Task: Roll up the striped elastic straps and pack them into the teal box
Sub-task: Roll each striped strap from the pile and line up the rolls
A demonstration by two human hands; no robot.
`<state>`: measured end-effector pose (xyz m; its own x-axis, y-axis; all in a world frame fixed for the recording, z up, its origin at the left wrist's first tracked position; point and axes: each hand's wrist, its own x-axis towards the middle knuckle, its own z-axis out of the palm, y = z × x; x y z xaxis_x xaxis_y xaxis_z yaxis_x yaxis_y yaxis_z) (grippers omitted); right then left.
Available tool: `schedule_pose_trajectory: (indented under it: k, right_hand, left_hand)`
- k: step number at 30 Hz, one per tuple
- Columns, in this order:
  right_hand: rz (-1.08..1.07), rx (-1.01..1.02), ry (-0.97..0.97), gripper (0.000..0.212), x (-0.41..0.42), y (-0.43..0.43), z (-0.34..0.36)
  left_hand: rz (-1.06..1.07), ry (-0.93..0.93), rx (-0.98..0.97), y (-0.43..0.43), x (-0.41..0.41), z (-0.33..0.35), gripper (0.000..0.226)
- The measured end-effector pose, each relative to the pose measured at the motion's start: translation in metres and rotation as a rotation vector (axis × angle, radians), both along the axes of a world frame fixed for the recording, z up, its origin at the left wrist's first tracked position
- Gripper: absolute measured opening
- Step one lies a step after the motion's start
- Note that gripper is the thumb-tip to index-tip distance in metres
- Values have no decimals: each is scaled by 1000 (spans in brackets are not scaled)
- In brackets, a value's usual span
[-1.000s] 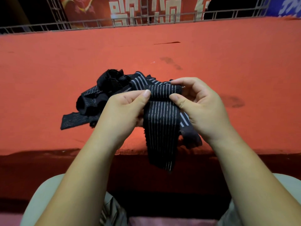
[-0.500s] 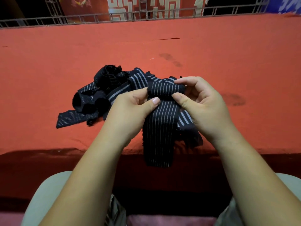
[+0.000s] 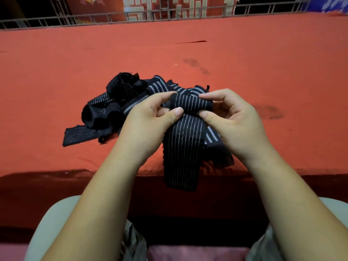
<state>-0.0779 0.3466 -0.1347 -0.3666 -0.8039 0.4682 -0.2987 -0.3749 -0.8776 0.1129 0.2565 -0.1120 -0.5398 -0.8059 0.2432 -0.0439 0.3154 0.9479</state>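
Note:
A black elastic strap with thin white stripes [image 3: 183, 147] is held between both hands above the table's near edge. Its top end is wound into a small roll [image 3: 192, 103]. My left hand [image 3: 148, 123] pinches the roll's left side with thumb and fingers. My right hand [image 3: 233, 119] pinches its right side. The strap's loose tail hangs down over the table edge. A tangled heap of more striped straps [image 3: 116, 106] lies on the table just left of and behind my hands. No teal box is in view.
The red cloth-covered table [image 3: 263, 72] stretches far ahead and to both sides. A metal railing [image 3: 169, 15] runs along its far edge with a red banner behind. My knees sit below the near edge.
The roll at the strap's top has grown a little thicker as my fingers turned it. The hanging tail has shortened slightly. The heap has not moved.

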Motion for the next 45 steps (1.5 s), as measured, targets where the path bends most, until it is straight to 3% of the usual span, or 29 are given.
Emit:
schedule_pose_trajectory:
  k: [7, 13, 20, 26, 33, 36, 40, 45]
  right_hand:
    - [87, 13, -98, 35, 2, 2, 2]
    - [67, 110, -153, 22, 3, 1, 2]
    - [78, 26, -252, 21, 3, 0, 0]
    - [124, 55, -244, 31, 1, 0, -2]
    - [23, 108, -156, 20, -2, 0, -3]
    - [-12, 58, -129, 24, 0, -1, -5]
    - [-70, 34, -127, 31, -1, -6, -10]
    - [-109, 52, -65, 40, -4, -10, -13]
  left_hand:
    - [5, 60, 10, 2, -4, -3, 20]
    - [10, 85, -19, 2, -5, -5, 24]
    - [18, 59, 58, 2, -6, -6, 20]
    - [6, 105, 73, 3, -6, -7, 18]
    - [-7, 189, 142, 6, -10, -7, 33]
    - [115, 174, 96, 7, -13, -10, 39]
    - [164, 165, 0, 16, -17, -9, 24]
    - [177, 134, -7, 13, -18, -11, 22]
